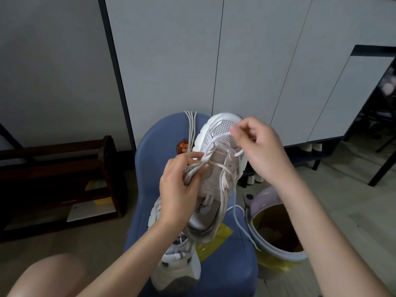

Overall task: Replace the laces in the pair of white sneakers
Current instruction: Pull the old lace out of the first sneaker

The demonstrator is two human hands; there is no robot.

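Left hand (179, 185) clamps white mesh sneaker (216, 168) at 9 o'clock; right hand (260, 146) pinches its white lace (221, 139) at 1 o'clock. Tugging hard could unthread eyelets.

the only print that reads is on the insole (202, 211) of the white sneaker (218, 166) held up over the blue chair (225, 273): dark capitals running along the insole's left edge spell "cece" and then a further letter or two, which the tongue cuts off. a smaller line of print beside it is too small to read. a round orange sticker (182, 146) on the chair carries a ring of lettering, also too small to read.
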